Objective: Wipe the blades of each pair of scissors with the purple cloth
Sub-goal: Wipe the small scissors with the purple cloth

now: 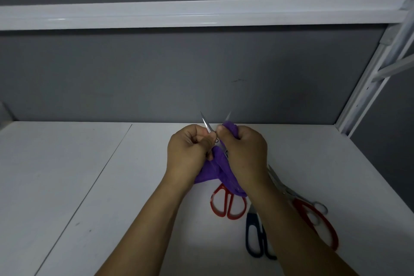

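Left hand [190, 150] pinches small scissors [207, 125], blades spread, while the right hand [244, 152] grips the purple cloth [215, 169] round one blade. Just below the cloth, on the desk [112, 186], lie red-handled scissors [228, 201]; right of the cloth, blue-handled scissors [252, 217] and larger red-handled scissors [328, 227] sit partly under the right forearm [289, 219].

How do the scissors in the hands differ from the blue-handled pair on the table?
The held scissors are in the air, blades spread in a V; the blue-handled pair lies flat on the table. The held scissors' handles are mostly covered; the blue-handled pair's handles show plainly.
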